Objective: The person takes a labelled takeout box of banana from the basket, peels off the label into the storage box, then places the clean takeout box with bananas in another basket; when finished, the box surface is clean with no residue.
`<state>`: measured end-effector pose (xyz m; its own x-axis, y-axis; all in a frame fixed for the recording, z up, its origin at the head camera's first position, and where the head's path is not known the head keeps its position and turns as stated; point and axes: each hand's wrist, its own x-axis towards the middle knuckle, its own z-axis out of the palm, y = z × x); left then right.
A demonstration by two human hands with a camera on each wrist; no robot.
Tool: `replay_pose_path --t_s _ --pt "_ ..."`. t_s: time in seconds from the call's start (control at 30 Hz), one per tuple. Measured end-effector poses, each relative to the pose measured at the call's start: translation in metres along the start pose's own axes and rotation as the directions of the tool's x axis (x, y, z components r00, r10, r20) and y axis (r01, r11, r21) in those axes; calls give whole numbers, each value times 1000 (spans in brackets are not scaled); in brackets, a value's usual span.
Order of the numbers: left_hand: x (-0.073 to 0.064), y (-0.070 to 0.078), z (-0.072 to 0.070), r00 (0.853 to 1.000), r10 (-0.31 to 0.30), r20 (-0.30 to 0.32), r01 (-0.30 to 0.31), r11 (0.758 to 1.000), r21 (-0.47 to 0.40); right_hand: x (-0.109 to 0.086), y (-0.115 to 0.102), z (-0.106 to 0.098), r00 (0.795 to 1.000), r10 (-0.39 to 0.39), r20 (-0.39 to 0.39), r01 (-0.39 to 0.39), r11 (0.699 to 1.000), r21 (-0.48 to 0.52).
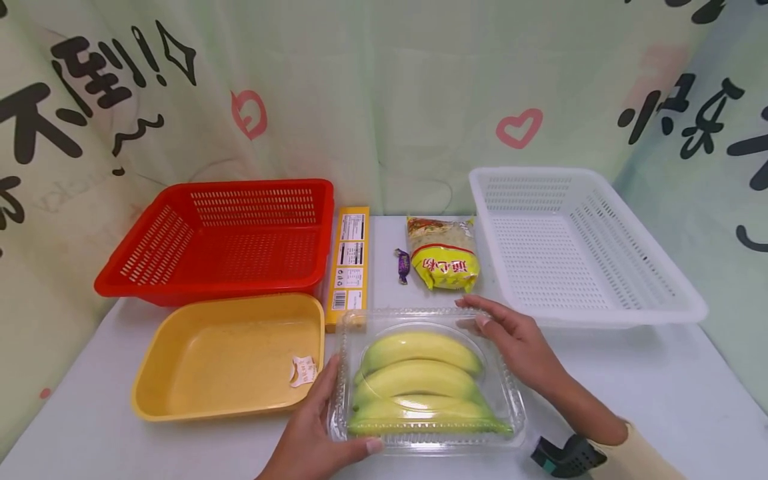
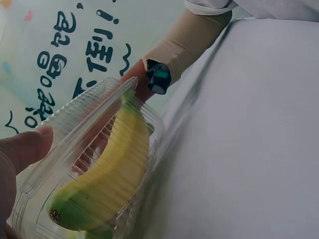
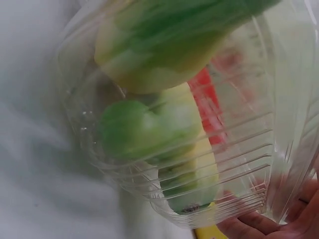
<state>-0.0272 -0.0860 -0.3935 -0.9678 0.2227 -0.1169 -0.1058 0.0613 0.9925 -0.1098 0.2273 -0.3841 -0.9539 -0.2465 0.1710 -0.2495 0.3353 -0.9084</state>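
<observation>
A clear plastic clamshell box with several yellow-green bananas inside is held between both hands at the front of the table. My left hand grips its near left corner, thumb on the lid's edge and fingers along the side. At the far right corner, my right hand holds the box with its thumb on the lid and fingers reaching over the far edge. In the left wrist view, a banana shows through the ribbed side wall. Fingers of my right hand lie against the box in the right wrist view.
A red basket stands at back left, with a yellow tub before it holding a torn paper scrap. Behind the box lie a yellow carton, a purple-wrapped candy and a bag of macaroni. A white basket stands right.
</observation>
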Motion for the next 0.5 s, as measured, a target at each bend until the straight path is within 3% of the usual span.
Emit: replay_pose_path --t_s 0.33,0.5 --pt "0 11 -3 998 64 21 -62 995 -78 0 -16 -4 1000 -23 -18 22 998 -62" --pt "0 18 -7 997 61 39 -55 990 -132 2 -25 -5 998 -59 -17 58 996 -73"
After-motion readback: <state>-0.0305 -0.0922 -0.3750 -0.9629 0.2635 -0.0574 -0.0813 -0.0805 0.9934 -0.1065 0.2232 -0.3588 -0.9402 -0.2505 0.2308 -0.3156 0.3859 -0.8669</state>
